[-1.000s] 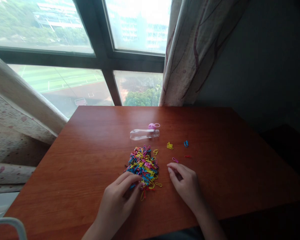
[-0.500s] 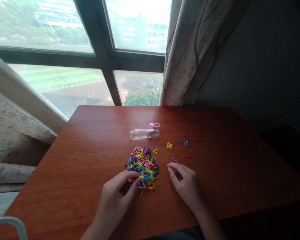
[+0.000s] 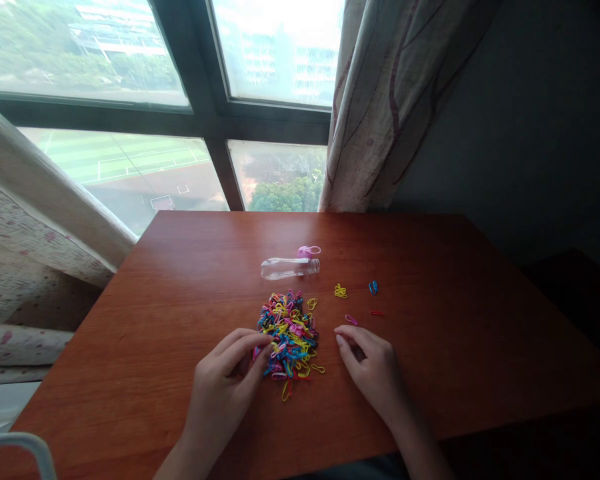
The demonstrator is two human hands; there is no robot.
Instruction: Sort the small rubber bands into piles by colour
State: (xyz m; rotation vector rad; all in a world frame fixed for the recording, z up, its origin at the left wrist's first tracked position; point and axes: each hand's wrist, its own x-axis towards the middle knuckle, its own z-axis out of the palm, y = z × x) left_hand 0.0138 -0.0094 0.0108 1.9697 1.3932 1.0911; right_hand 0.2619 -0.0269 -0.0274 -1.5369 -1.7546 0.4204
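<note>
Yellow clip (image 3: 275,347) pinched by left hand (image 3: 225,377), over the left edge of the clip pile (image 3: 293,330).
Right hand (image 3: 373,360) loosely curled, fingertips slightly parted, near a pink clip (image 3: 351,320); wide tabletop (image 3: 465,333) is found to its right.

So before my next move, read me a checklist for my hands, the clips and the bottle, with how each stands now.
1. Left hand at the heap: ok, fingertips at its near left side.
2. Left hand gripping a clip: cannot tell, too small at the fingertips.
3. Right hand clear of the pink clip: cannot tell, the index finger is very close.
4. Yellow clips, blue clips and red clip apart from one another: ok.
5. Heap all one colour: not ok, colours mixed.
6. Bottle uncapped: ok, lying on its side, pink cap near its neck.
</note>
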